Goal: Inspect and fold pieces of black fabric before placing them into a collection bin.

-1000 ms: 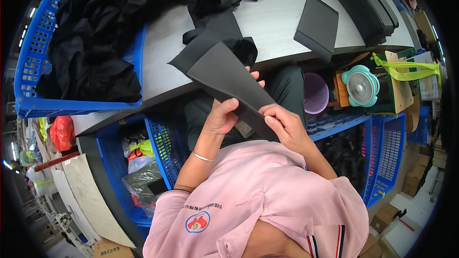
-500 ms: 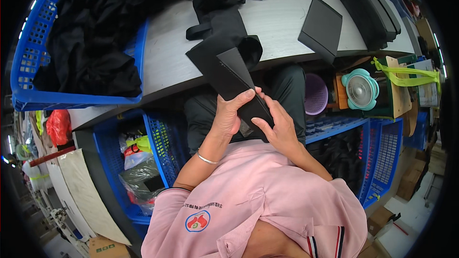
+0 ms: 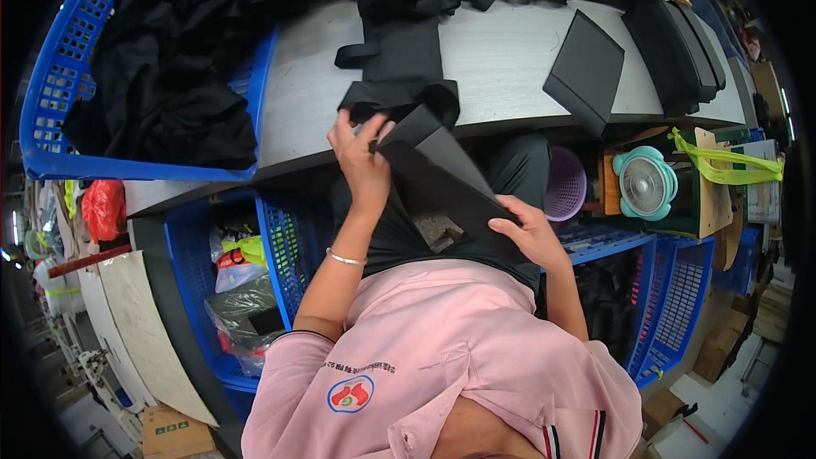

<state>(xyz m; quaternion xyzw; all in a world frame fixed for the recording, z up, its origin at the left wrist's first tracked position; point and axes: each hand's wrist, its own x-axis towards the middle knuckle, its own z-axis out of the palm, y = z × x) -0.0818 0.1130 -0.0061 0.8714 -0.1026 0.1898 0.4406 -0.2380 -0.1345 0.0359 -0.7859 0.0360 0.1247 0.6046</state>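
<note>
Hidden behind the flat, folded panel of dark grey-black sheet material [image 3: 442, 183]: part of the dark trousers [image 3: 520, 161]. Hard to make out, black on black, beside the bare left hand [image 3: 361, 166]; with fingers parted and bent near the black fabric piece with looped bands [image 3: 406, 51] on the pale grey table [image 3: 501, 59], cannot tell whether gripping or merely touching. At the bare right hand [image 3: 529, 231], pinching the panel's lower right end between thumb and fingers. Held aslant above the lap, before the table edge, with a lighter grey face partly showing.
</note>
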